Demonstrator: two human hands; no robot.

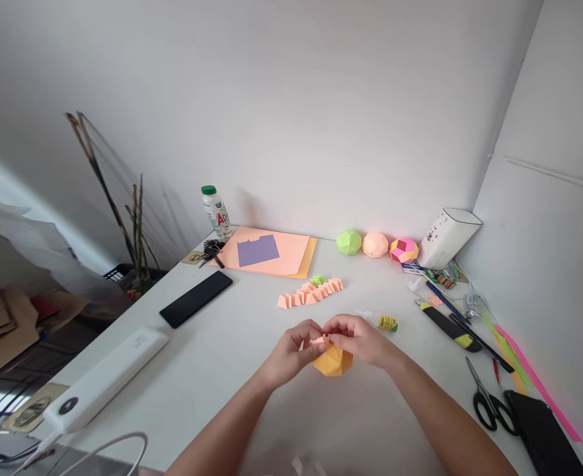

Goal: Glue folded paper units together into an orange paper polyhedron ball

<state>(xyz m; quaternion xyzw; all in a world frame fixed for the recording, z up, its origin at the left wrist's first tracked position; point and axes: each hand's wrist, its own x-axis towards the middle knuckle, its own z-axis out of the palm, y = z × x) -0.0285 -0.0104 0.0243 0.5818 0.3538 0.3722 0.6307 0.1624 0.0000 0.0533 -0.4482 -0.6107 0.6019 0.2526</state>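
Between my two hands is an orange faceted paper ball [333, 362], with a small peach paper piece [320, 340] at its top. My left hand [295, 352] is closed, its thumb and fingers pinching the peach piece against the ball. My right hand [357, 338] is closed too, fingertips pressed at the ball's upper edge; what exactly they grip is hidden. A row of folded peach paper pieces [311, 294] lies just beyond, with a green folded piece [317, 280] among them. A glue tube [385, 322] with a yellow label rests behind my right hand.
Along the wall sit a green paper ball [348, 242], a peach one [375, 244] and a multicoloured one [404, 250]. Scissors [492, 406], a cutter [447, 325] and a black phone-like slab [544, 430] lie right. Peach sheets [286, 254], a black phone [196, 299] and a white device [108, 377] lie left.
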